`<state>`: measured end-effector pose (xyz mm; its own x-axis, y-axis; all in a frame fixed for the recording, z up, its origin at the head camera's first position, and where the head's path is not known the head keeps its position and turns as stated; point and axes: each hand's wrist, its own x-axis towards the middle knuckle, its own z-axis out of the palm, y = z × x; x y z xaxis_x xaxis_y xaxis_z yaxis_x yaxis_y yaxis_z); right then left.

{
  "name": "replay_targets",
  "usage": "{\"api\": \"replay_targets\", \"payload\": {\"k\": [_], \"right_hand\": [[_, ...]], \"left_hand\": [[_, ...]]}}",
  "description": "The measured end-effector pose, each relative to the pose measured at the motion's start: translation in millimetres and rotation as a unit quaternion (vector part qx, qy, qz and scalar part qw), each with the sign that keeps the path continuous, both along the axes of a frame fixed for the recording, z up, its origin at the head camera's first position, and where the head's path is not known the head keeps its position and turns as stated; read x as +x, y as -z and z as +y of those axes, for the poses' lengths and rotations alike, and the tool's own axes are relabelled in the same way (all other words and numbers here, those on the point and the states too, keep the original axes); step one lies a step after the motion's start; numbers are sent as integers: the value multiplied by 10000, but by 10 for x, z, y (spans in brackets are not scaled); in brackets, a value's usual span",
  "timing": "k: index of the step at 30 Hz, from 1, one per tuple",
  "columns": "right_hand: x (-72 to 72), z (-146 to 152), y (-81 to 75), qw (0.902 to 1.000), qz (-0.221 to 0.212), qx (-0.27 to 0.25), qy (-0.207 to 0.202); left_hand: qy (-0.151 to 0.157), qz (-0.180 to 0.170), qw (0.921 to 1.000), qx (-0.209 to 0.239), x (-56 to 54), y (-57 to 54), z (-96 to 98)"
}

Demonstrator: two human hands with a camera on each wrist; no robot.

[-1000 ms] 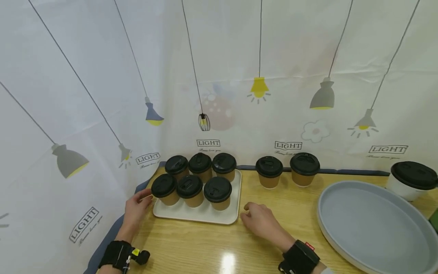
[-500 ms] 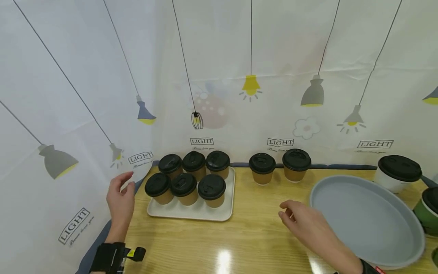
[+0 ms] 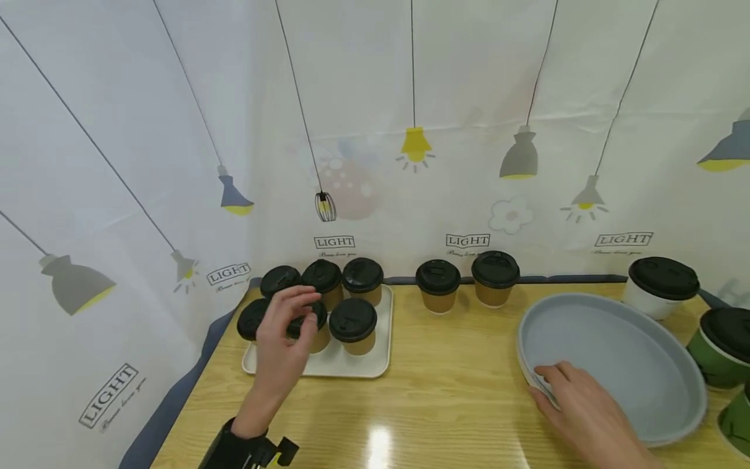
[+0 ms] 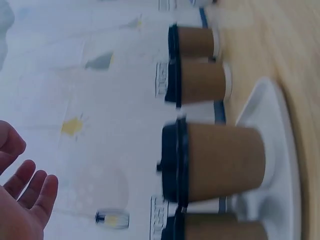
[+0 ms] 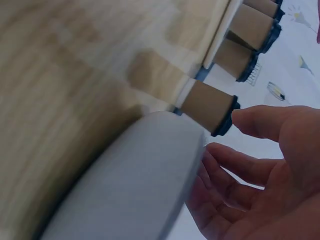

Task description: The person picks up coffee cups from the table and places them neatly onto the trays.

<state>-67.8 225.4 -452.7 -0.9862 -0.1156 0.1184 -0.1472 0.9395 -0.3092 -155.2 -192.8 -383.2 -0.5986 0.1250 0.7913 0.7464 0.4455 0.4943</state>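
My left hand (image 3: 284,342) is in the air in front of the cream rectangular tray (image 3: 383,352), fingers loosely bent with nothing between them. Black-lidded brown paper cups stand in two rows on that tray; one front cup (image 3: 353,326) is in plain sight, while the hand partly covers others. At the left rim of a large round grey tray (image 3: 609,345), my right hand (image 3: 586,407) has its fingers over the edge and its thumb lower, on the outer side. In the right wrist view, thumb and fingers (image 5: 240,180) are spread apart beside the tray's pale outer wall (image 5: 135,175).
Two more brown cups (image 3: 437,286) stand by the back edge, between the trays. Behind the round tray is a white cup with a black lid (image 3: 659,290); green cups (image 3: 723,345) stand to its right. A printed curtain (image 3: 363,130) hangs behind the wooden table (image 3: 445,391).
My left hand has left the cream tray's left side, risen and swung right, in front of the cups. My right hand has moved right to the round tray's rim. The view has turned slightly right.
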Motion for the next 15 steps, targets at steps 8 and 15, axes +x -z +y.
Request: {"api": "replay_targets", "payload": {"k": [8,15], "right_hand": [[90,134,144,9995,-72,16,294],[176,208,180,9994,-77,-45,345]], "left_hand": [[847,-542,9948,-186,27,246,447],[1148,-1064,9868,-408,51,406,686]]}}
